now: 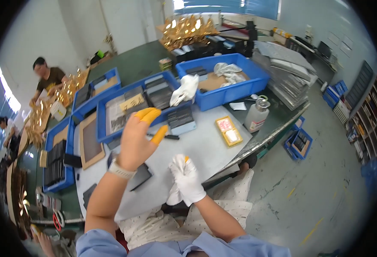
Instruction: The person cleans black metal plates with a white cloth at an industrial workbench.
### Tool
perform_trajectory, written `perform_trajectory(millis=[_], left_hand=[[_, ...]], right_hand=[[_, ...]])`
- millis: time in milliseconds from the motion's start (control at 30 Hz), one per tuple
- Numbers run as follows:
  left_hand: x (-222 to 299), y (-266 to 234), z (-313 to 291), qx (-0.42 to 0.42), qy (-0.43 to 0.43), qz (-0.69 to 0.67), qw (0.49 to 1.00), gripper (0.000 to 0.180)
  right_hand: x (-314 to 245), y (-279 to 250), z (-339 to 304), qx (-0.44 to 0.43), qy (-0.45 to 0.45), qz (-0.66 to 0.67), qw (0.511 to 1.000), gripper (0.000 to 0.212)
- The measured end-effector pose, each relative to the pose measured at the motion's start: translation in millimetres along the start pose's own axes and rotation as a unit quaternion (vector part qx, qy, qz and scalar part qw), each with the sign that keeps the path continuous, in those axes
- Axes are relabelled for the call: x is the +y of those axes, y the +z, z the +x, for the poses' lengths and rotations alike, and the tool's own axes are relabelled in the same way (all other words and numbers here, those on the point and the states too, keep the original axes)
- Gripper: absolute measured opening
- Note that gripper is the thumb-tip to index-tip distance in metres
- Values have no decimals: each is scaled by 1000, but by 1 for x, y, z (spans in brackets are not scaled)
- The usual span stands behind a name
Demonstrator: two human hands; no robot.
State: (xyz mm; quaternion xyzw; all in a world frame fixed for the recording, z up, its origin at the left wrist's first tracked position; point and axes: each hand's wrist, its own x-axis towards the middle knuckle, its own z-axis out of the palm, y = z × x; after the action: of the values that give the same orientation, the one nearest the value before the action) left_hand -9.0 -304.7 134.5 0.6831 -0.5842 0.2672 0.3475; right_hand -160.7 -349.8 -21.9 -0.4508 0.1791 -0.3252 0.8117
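Observation:
My left hand [137, 141] is raised over the light grey table sheet [214, 165], its fingers apart and nothing in them. Yellow finger covers sit on several of its fingertips, and a pale band circles the wrist. In a white glove, my right hand [189, 182] is closed on bunched white cloth [175, 196] at the table's near edge. A small yellow bit shows at its fingertips. Partly behind my left forearm lies a dark flat plate [142, 177]. Beyond my left hand are a black pen-like tool [171, 137] and a stack of dark plates [182, 122].
Blue bins [227, 96] line the table's far side, one with a white glove [185, 90] over its rim. To the right stand a yellow box [228, 131], a metal-topped bottle [257, 115] and stacked grey sheets [285, 68]. People work at the far left beside gold pieces [70, 88].

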Motion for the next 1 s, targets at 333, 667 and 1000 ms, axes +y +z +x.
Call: perform_trajectory(millis=[333, 667, 1000], left_hand=[[-25, -128, -209, -44, -246, 86, 964, 42], [-31, -96, -195, -182, -302, 11, 936, 65], [-42, -90, -190, -205, -302, 23, 931, 64]], right_hand=[[-17, 21, 20, 123, 42, -70, 989, 31], [-3, 22, 10, 97, 7, -172, 980, 29], [-4, 16, 14, 79, -8, -164, 983, 29]])
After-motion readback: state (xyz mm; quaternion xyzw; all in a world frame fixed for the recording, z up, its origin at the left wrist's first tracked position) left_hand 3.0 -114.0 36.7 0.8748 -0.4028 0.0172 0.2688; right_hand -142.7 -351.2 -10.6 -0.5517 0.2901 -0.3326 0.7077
